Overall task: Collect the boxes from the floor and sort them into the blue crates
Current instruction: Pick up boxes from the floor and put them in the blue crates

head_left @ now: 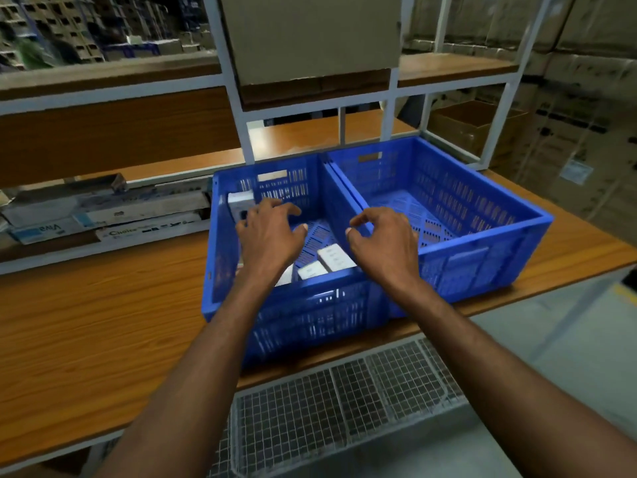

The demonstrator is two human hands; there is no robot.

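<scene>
Apparently the sorting step is in hand: the left hand and right hand hover over the left crate, fingers loosely curled, holding nothing. White boxes lie inside it, and one stands in its far-left corner; the right crate looks empty. Next, probably, comes going back to the floor for more boxes, none of which show.

Two blue crates stand side by side: a left crate and a right crate. Four white boxes show, all in the left one: one back box and three front boxes (the third half hidden under a forearm). Two hands: left hand, right hand. One cardboard carton.
</scene>
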